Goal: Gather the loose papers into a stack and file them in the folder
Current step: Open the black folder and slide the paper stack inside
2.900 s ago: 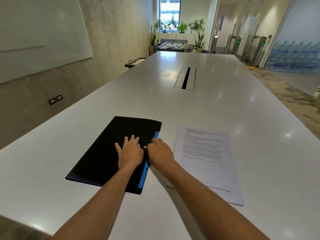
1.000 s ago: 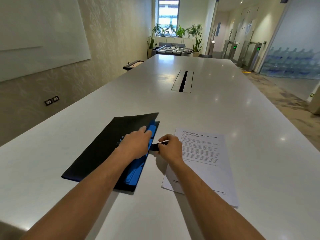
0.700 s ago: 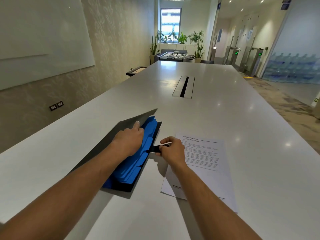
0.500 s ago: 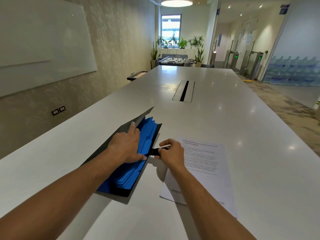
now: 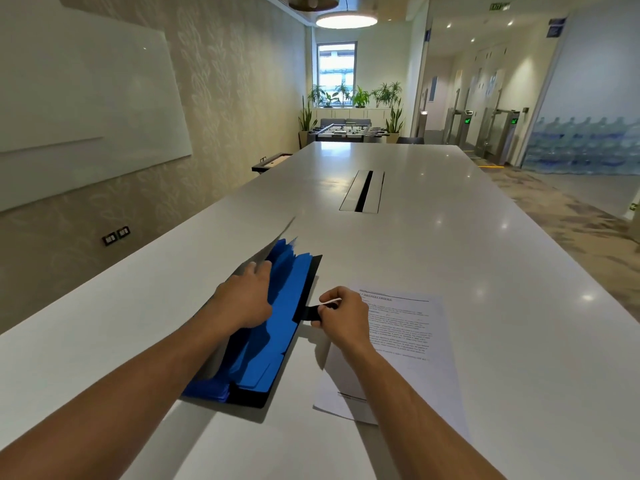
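Observation:
A black folder [image 5: 304,282] with blue divider pockets [image 5: 273,337] lies on the white table [image 5: 450,237], its front cover [image 5: 273,244] raised steeply. My left hand [image 5: 244,299] holds that cover up by its edge, fingers against its inside. My right hand [image 5: 341,315] pinches the folder's black closure strap [image 5: 306,312] at the right edge. A stack of printed papers [image 5: 398,344] lies flat just right of the folder, partly under my right wrist.
A cable slot [image 5: 363,190] is set into the table's middle, further away. A whiteboard [image 5: 86,109] hangs on the left wall. The table's left edge runs close to the folder. Carpeted floor lies beyond the right edge.
The closed folder has been opened: my left hand lifted the cover from flat to steeply raised, showing the blue pockets. My right hand took the strap and holds it. The papers have not moved.

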{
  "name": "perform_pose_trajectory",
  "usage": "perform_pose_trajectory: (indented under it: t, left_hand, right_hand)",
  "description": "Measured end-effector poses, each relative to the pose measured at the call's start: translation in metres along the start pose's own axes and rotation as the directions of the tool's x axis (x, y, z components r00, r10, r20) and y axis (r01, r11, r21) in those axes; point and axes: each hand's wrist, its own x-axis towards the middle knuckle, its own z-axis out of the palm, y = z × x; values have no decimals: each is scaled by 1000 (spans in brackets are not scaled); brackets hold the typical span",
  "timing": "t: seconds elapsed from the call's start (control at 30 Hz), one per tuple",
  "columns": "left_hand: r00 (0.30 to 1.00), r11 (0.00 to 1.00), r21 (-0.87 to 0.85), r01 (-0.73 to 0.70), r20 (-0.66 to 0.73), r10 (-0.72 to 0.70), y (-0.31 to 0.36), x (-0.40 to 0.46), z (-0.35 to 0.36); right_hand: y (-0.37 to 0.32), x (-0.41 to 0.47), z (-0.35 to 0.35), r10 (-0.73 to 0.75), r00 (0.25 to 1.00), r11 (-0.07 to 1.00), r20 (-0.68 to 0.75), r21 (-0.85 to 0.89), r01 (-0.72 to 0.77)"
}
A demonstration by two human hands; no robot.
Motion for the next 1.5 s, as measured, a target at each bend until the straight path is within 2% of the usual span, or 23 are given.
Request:
perform_pose_trajectory:
  t: [0.1, 0.2, 0.33, 0.43, 0.57, 0.67, 0.8, 0.9, 1.03, 1.2, 1.3, 1.5]
  left_hand:
    - [1000, 982, -191, -15, -30, 10, -7, 7, -13]
    - [995, 950, -302, -76, -80, 54, -4, 9, -16]
    - [991, 958, -267, -106, -109, 79, 8, 10, 0]
    - [995, 965, -251, -77, -82, 58, 22, 13, 9]
    - [999, 989, -139, -43, -2, 43, 38, 17, 23]
    - [994, 995, -101, -21, 103, 31, 49, 20, 37]
    - [971, 994, -109, 6, 239, 21, 60, 25, 51]
    - [959, 999, -43, -15, 283, 27, 63, 27, 54]
    - [956, 998, 25, -62, 288, 52, 64, 28, 57]
    - [962, 992, 95, -79, 267, 51, 68, 26, 61]
    - [962, 991, 110, -78, 269, 46, 69, 27, 61]
    - [963, 983, 155, -101, 264, 57, 69, 28, 62]
  right_hand:
    - [3, 6, -6, -9, 1000, 999, 25, -36, 10]
    - [4, 9, -9, -40, 997, 996, 62, -81, 45]
    - [8, 8, -10, -108, 991, 970, 82, -212, 124]
    - [15, 7, -21, -156, 987, 935, 28, -316, 157]
    - [26, 5, -53, -221, 964, 782, -148, -618, 84]
    - [34, 5, -86, -151, 963, 711, -223, -702, -51]
    - [49, -4, -127, 15, 961, 699, -277, -684, -208]
    - [60, -12, -150, 101, 948, 687, -303, -668, -286]
    - [64, -17, -161, 189, 938, 660, -290, -670, -340]
    - [58, -15, -156, 222, 935, 665, -277, -658, -353]
    - [56, -12, -158, 254, 920, 707, -298, -592, -387]
    - [61, -3, -168, 366, 893, 841, -263, -317, -438]
